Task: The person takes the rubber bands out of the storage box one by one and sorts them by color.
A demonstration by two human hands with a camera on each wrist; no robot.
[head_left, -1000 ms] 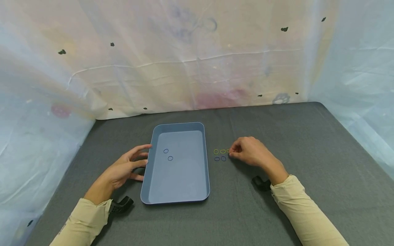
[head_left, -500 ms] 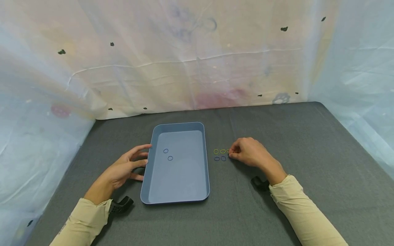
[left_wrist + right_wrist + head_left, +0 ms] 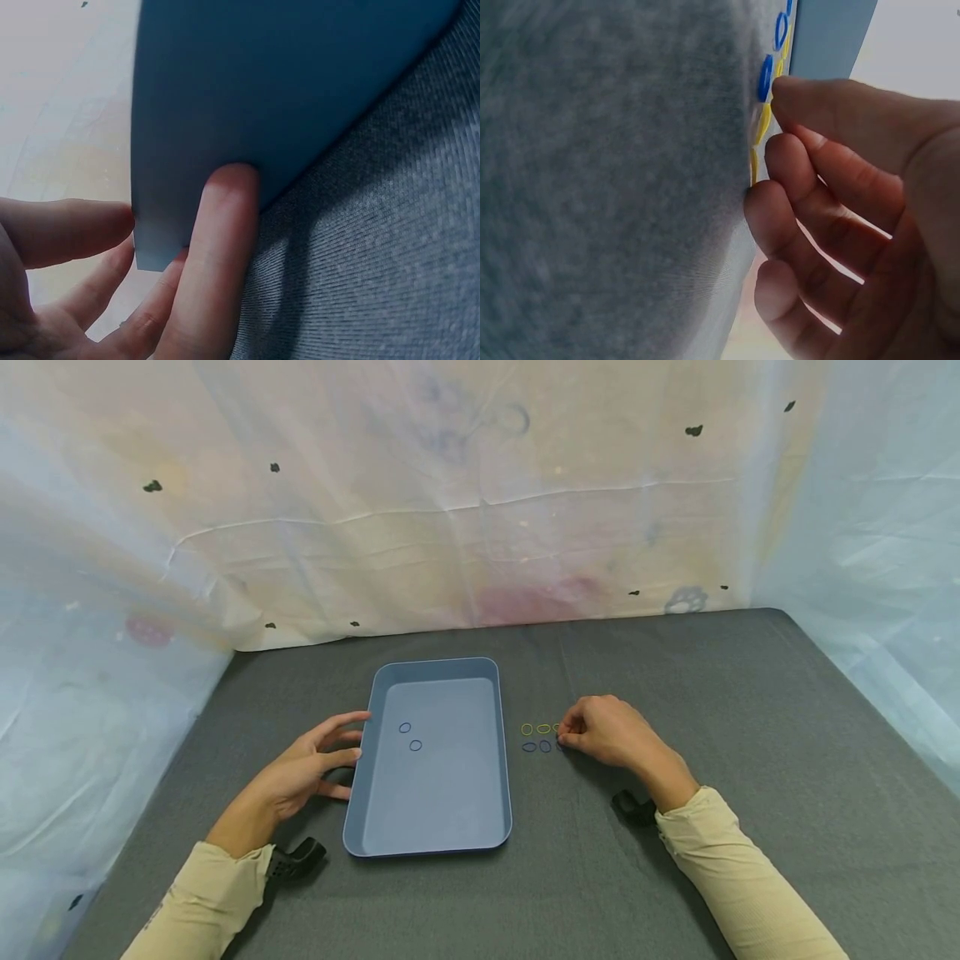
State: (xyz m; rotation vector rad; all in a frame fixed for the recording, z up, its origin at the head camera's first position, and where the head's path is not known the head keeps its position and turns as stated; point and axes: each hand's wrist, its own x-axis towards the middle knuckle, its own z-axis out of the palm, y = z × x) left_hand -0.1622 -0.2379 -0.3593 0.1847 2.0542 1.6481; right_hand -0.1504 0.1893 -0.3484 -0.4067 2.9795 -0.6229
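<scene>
Left hand (image 3: pixel 300 768): on grey cloth (image 3: pixel 675 693), fingers straight and spread, tips touching left outer wall of blue tray (image 3: pixel 358 810); grips nothing.
Tray: flat on cloth between hands; two blue rubber bands (image 3: pixel 410 737) inside, far half.
Right hand (image 3: pixel 607 731): fingers curled, tips down on cloth at right end of loose bands; pinch not discernible.
Loose bands just right of tray: blue pair (image 3: pixel 537 747) nearer, yellow row (image 3: pixel 535 728) behind.

hands (image 3: pixel 607 731) unmoved, rubber bands (image 3: pixel 536 737) unshifted
</scene>
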